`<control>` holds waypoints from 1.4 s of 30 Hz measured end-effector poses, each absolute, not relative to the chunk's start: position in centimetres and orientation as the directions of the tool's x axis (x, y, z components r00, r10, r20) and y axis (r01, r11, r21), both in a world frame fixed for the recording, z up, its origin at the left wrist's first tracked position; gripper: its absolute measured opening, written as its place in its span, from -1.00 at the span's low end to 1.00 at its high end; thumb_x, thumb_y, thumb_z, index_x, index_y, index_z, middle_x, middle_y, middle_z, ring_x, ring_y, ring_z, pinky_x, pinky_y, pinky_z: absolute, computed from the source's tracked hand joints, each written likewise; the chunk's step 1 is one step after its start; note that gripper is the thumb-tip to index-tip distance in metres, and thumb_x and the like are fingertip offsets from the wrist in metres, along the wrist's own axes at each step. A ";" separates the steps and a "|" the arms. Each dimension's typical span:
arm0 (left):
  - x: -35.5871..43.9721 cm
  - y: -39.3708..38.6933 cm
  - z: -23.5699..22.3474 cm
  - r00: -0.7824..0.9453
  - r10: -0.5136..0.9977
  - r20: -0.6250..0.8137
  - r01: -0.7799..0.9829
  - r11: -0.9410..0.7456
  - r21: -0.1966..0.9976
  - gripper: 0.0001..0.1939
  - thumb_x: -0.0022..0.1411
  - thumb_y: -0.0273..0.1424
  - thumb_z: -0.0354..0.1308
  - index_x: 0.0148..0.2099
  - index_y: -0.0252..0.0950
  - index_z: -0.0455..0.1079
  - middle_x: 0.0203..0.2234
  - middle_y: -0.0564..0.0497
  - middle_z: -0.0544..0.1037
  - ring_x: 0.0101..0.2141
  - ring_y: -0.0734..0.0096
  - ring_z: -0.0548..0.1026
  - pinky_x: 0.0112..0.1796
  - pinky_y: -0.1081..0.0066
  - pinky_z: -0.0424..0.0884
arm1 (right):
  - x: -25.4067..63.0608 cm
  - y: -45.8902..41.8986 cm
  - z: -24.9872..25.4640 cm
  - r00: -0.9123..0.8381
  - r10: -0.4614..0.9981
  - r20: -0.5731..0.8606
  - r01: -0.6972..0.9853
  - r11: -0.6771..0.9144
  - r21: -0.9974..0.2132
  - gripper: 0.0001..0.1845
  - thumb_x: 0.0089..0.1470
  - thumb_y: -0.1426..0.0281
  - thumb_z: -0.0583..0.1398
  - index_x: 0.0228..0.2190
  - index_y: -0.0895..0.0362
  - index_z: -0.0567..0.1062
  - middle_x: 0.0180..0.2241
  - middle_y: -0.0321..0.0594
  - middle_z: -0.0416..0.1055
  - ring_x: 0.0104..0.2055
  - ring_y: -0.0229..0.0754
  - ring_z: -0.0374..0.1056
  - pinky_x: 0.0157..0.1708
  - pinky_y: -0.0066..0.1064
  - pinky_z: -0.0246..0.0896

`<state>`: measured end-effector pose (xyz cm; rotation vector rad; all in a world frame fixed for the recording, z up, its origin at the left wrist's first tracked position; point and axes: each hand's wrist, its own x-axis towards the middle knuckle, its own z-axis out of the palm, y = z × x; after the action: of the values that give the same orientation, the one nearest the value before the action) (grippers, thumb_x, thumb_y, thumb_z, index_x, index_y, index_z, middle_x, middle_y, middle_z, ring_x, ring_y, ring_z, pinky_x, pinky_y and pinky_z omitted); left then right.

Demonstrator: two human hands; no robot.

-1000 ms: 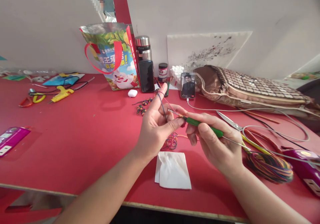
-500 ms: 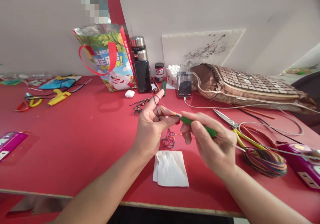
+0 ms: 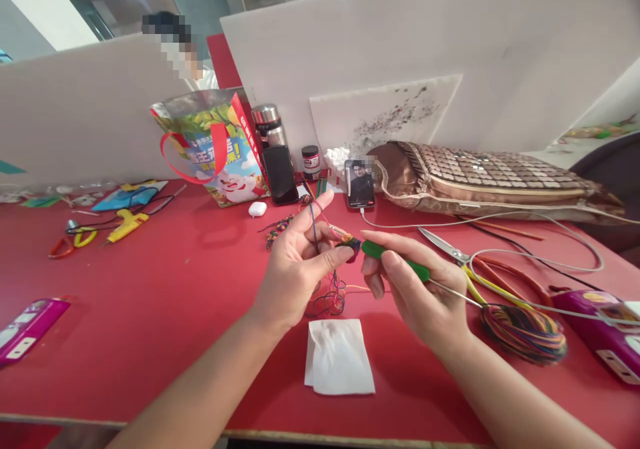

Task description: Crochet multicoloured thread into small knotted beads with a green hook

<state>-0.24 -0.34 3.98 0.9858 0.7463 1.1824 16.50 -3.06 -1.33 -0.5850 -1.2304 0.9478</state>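
My left hand (image 3: 293, 269) pinches a small multicoloured crochet piece (image 3: 353, 246) between thumb and fingers. A dark blue strand of yarn (image 3: 314, 225) runs over its raised index finger. My right hand (image 3: 425, 289) grips a green-handled crochet hook (image 3: 417, 270). The hook's working end points left into the crochet piece, where fingers and yarn partly hide the tip. Below my left hand, loose thin yarn (image 3: 327, 302) lies in loops on the table. Behind it rest several small dark, multicoloured knotted pieces (image 3: 277, 232).
A white tissue (image 3: 341, 359) lies in front of my hands on the red table (image 3: 165, 329). To the right are scissors (image 3: 445, 245), a yarn bundle (image 3: 525, 332) and a purple power strip (image 3: 600, 329). A propped phone (image 3: 360, 185), bag (image 3: 230, 149) and beaded cushion (image 3: 480, 169) stand behind.
The view has tilted up, so more room behind the partition shows, including a person. Both hands keep their holds; more of the dark crochet piece is visible beyond my left thumb.
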 end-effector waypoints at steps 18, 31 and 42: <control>0.7 -1.4 3.1 0.125 0.992 -0.012 -0.374 0.058 0.926 -0.30 0.17 -0.45 0.55 0.34 -0.10 0.50 -0.34 0.15 0.57 -0.36 0.62 0.56 -0.25 0.63 0.53 | 16.8 -2.1 -1.8 0.039 0.950 0.308 -0.421 0.295 -0.858 -0.85 0.31 0.28 0.38 -0.15 0.05 0.75 -0.45 -0.26 0.58 -0.54 -0.31 0.39 -0.54 -0.44 0.32; 0.4 -1.2 2.7 0.100 0.995 -0.016 -0.338 0.049 0.940 -0.33 0.17 -0.42 0.55 0.31 -0.07 0.52 -0.33 0.14 0.57 -0.34 0.56 0.55 -0.25 0.58 0.50 | 16.5 -2.0 -1.1 0.010 0.974 0.225 -0.524 0.197 -0.829 -0.78 0.20 0.22 0.46 -0.26 0.11 0.68 -0.45 -0.22 0.60 -0.57 -0.30 0.32 -0.55 -0.39 0.28; 0.7 -0.7 2.5 0.105 0.994 -0.018 -0.347 0.053 0.936 -0.23 0.08 -0.41 0.61 0.32 -0.12 0.49 -0.29 0.13 0.59 -0.43 0.63 0.41 -0.36 0.58 0.42 | 16.3 -1.8 -0.3 -0.060 0.988 0.145 -0.627 0.076 -0.775 -0.76 0.14 0.21 0.49 -0.30 0.11 0.66 -0.50 -0.28 0.53 -0.60 -0.36 0.14 -0.57 -0.41 0.19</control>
<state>0.74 -0.70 2.49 0.9652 0.8910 1.2583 16.32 -1.79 -0.30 -0.5697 -0.8238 1.4433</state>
